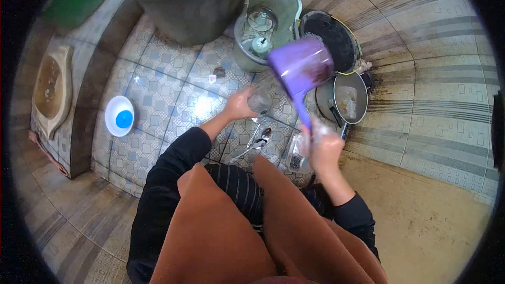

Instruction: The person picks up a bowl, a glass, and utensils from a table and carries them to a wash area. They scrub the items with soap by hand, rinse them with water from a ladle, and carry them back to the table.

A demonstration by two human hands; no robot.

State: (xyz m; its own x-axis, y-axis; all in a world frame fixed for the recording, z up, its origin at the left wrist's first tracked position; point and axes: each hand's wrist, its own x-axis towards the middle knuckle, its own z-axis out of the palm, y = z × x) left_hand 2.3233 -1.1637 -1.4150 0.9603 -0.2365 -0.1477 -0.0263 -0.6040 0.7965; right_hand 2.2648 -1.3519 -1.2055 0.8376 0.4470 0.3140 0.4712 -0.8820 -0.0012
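Note:
My left hand (239,104) is wrapped around a clear glass (260,101), held just above the tiled floor. My right hand (323,150), with white suds on it, grips the handle of a purple water dipper (302,66). The dipper's cup is raised to the right of the glass and tilted; its inside is hidden from me. Below the glass, several spoons (258,143) lie on the floor. A clear plastic container (298,160) sits beside my right wrist.
A large dark tub (189,13) and a pale green two-lobed tub (271,0) stand ahead. On the right are a black basin (329,34) and a handled pot (351,97). Leftward, a white bowl (117,126) holds something blue, near a squat toilet (62,92) on a raised step.

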